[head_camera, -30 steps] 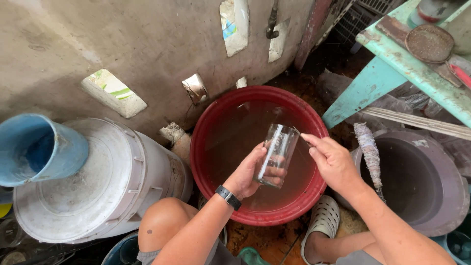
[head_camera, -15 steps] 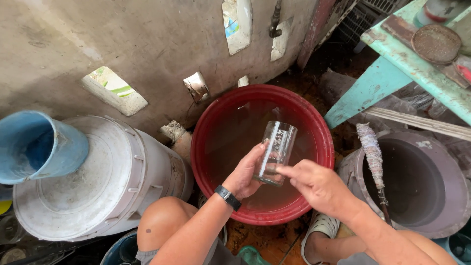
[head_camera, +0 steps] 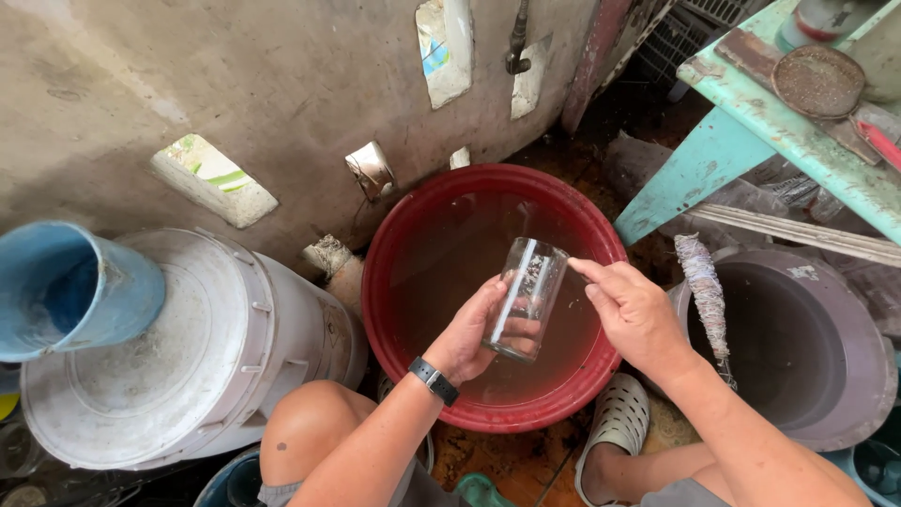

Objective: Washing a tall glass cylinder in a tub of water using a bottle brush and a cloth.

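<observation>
To the far left of the red basin (head_camera: 394, 310), a blue bucket (head_camera: 75, 286) is lying tilted on the lid of a white drum (head_camera: 178, 366), which is standing well apart from the basin's left rim. Nearer the basin, below its left edge, the person's bare knee (head_camera: 305, 427) is showing. The left hand (head_camera: 469, 333), with a black watch (head_camera: 434, 380) at the wrist, is reaching over the basin and is clamping its fingers around the lower part of a clear drinking glass (head_camera: 524, 299), which is hanging tilted above the basin's brownish water, mouth pointing up and away from the person. Just right of the glass, still over the basin's right rim, the right hand (head_camera: 633, 314) is hovering with its fingers together and loosely extended, the index fingertip coming close to the upper side of the glass; whether it is touching cannot be told. Below the basin's right edge, a foot in a pale perforated clog (head_camera: 615, 422) is resting on the ground. Right of the basin, a grey tub (head_camera: 826, 376) is standing, with a turquoise table leg (head_camera: 694, 169) slanting above it.
</observation>
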